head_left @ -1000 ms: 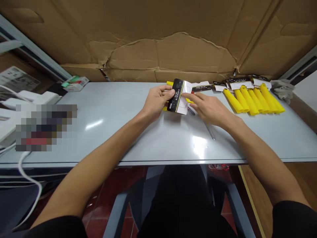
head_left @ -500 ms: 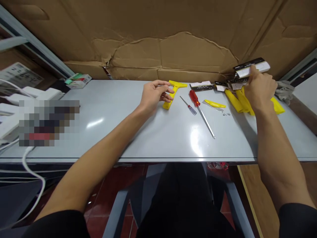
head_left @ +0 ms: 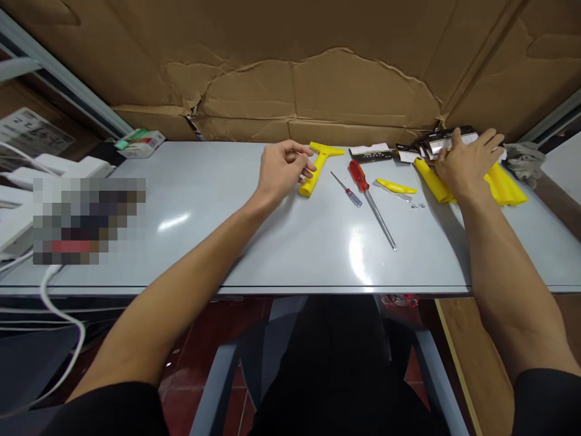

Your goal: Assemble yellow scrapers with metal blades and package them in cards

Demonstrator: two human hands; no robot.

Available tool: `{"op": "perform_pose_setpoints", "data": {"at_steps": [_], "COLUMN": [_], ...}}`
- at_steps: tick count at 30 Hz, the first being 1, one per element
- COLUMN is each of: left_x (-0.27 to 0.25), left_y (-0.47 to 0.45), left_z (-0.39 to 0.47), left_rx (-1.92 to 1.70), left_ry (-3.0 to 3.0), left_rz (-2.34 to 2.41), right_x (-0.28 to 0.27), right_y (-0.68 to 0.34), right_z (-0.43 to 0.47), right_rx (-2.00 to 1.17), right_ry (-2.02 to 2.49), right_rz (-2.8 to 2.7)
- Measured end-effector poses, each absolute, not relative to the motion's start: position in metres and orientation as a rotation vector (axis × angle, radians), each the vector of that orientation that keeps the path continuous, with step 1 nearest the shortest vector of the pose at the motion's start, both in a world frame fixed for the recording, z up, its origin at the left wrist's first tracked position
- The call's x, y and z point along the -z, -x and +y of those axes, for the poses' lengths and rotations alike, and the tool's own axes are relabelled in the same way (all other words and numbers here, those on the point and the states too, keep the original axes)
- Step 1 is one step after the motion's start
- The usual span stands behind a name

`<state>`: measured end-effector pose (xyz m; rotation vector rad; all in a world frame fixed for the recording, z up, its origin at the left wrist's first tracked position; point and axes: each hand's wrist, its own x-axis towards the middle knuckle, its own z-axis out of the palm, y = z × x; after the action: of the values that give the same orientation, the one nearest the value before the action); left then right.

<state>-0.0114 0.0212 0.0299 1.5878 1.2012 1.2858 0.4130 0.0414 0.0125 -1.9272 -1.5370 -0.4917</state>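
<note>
My left hand [head_left: 282, 172] hovers at the left side of a yellow T-shaped plastic handle [head_left: 321, 162], its fingers loosely bent and apart. Whether the fingertips touch the handle I cannot tell. On the right, my right hand [head_left: 469, 162] is spread over a pile of black-and-white cardboard packaging [head_left: 442, 143], fingers fanned out. Several yellow plastic handles [head_left: 505, 184] lie under and beside that hand, partly hidden. Between my hands lie a small screwdriver [head_left: 350, 195], a long red-handled screwdriver [head_left: 359, 175], and a slim yellow piece [head_left: 396, 186] on clear plastic.
Tiny metal screws [head_left: 417, 206] lie right of the long screwdriver. Another black-and-white package [head_left: 371, 152] rests against the cardboard wall [head_left: 254, 91]. White power strips [head_left: 68, 172] and a small box [head_left: 144, 144] occupy the left, a grey cloth [head_left: 524, 162] the far right.
My right hand has lowered the black-and-white package onto the pile and let go, its fingers now spread. My left hand stays beside the yellow handle, with its fingers slightly more bent.
</note>
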Motion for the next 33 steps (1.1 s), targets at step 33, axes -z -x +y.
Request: {"op": "perform_pose_setpoints", "data": {"at_steps": [33], "left_x": [-0.002], "left_y": [0.040], "left_z": [0.053], "left_rx": [-0.658], "left_ry": [-2.434], "left_rz": [1.704], "right_x": [-0.033], "right_y": [-0.268], "right_z": [-0.021], "right_rx": [0.113], "right_ry": [1.438], "right_rz": [-2.224]}}
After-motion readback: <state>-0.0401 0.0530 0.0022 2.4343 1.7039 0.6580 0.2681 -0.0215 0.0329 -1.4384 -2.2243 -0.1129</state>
